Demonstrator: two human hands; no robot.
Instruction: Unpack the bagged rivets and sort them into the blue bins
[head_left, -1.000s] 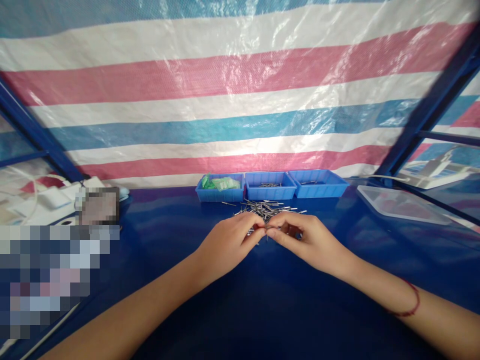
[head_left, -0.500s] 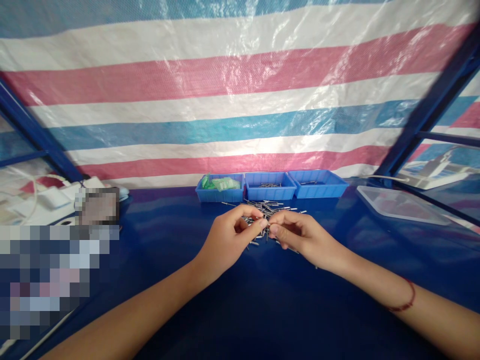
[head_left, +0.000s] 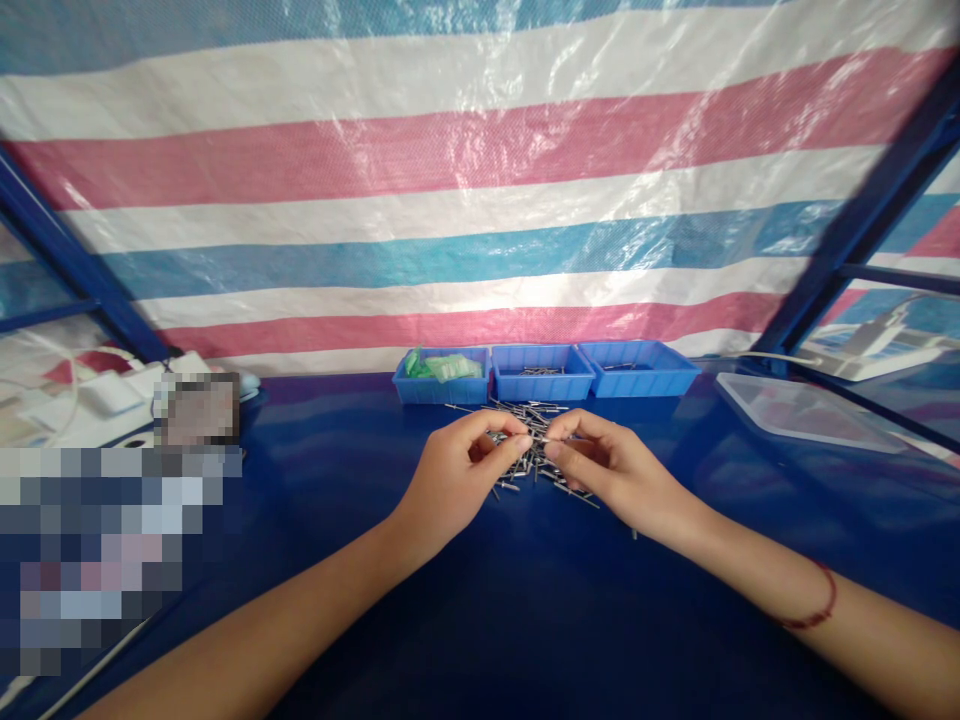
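Over a loose pile of blind rivets (head_left: 534,468), my left hand (head_left: 465,465) and my right hand (head_left: 604,465) face each other with fingertips pinched. Between them runs a small metal blind rivet (head_left: 538,440), gripped at one end by each hand. Its ends are hidden by the fingers. The piled rivets are thin metal pins with silvery thicker parts, lying in all directions on the blue table. One rivet sticks out beneath my right hand, near the wrist.
Behind the pile stand three blue bins: the left bin (head_left: 442,390) holds green plastic bags, the middle bin (head_left: 541,388) and right bin (head_left: 645,382) some rivets. A clear plastic lid (head_left: 802,412) lies at right. White chargers and cables (head_left: 97,400) sit at left.
My fingertips were together over the pile and are now slightly apart, with the rivet showing between them. Both hands have risen a little, and more of the pile's near side shows.
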